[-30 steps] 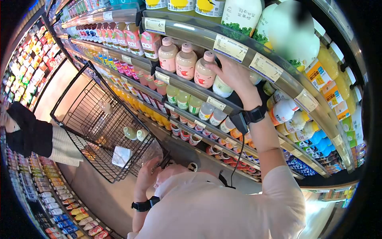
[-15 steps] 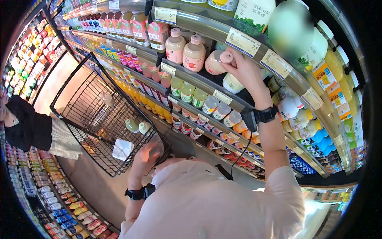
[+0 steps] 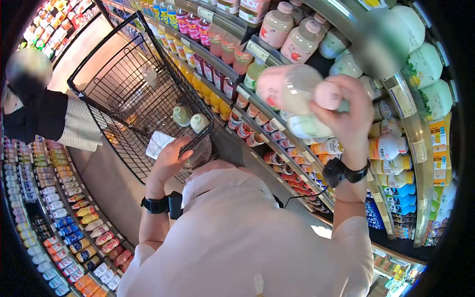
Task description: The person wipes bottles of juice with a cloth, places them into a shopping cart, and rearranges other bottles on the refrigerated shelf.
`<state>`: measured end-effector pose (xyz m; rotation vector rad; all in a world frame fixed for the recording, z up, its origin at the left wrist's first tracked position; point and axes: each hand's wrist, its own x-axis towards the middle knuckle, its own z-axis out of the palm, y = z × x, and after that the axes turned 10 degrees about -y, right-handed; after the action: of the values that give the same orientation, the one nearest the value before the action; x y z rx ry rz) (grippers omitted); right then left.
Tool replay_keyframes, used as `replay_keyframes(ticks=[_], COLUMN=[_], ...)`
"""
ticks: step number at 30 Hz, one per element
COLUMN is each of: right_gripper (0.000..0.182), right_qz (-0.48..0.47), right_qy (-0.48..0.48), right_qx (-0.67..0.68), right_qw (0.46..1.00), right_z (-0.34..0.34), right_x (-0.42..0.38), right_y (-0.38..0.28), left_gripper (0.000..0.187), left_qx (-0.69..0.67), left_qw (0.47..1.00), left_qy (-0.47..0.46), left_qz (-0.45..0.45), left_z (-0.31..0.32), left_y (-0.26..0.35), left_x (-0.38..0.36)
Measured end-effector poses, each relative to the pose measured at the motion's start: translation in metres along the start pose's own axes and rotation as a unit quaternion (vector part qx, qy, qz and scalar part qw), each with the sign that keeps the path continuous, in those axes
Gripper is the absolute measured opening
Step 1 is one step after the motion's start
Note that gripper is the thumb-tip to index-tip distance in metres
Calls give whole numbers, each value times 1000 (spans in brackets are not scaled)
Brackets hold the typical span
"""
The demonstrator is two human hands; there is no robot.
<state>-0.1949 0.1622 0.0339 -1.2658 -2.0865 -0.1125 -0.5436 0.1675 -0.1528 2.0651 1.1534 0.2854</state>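
My right hand (image 3: 349, 106) grips a pink-labelled drink bottle (image 3: 282, 88) by its pink cap. The bottle is tipped on its side, out in front of the shelves. Just below it, under my fingers, a second bottle with a pale green-and-white label (image 3: 308, 127) shows; I cannot tell whether my hand holds it too. Matching pink-labelled bottles (image 3: 301, 43) stand on the shelf above. My left hand (image 3: 169, 157) is closed on the near rim of a black wire shopping cart (image 3: 143, 27). Inside the cart are two capped bottles (image 3: 181, 116) and a white packet (image 3: 160, 144).
Shelves of juice bottles (image 3: 215, 101) run along the right side of the cart. Large white-and-green bottles (image 3: 429, 69) fill the upper right shelf. A person in a black top (image 3: 39, 116) stands beyond the cart at left. More drinks (image 3: 74, 222) line the lower left.
My right hand has drawn the pink-labelled bottle off its shelf towards me, with the pale bottle now lower too. My left hand now rests higher, at the cart's rim. The view has shifted.
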Motion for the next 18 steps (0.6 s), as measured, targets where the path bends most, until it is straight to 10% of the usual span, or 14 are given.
replay_keyframes(ticks=[18], right_gripper=[34], right_qz=[-88], right_qy=[-234], right_qx=[175], right_qw=[952], right_z=[367], right_x=[21], right_y=[-82], left_gripper=[36], left_qx=[-42], left_qw=[989], left_qy=[84], left_qz=[-117], left_z=[-11], left_y=[-90], left_x=[-95])
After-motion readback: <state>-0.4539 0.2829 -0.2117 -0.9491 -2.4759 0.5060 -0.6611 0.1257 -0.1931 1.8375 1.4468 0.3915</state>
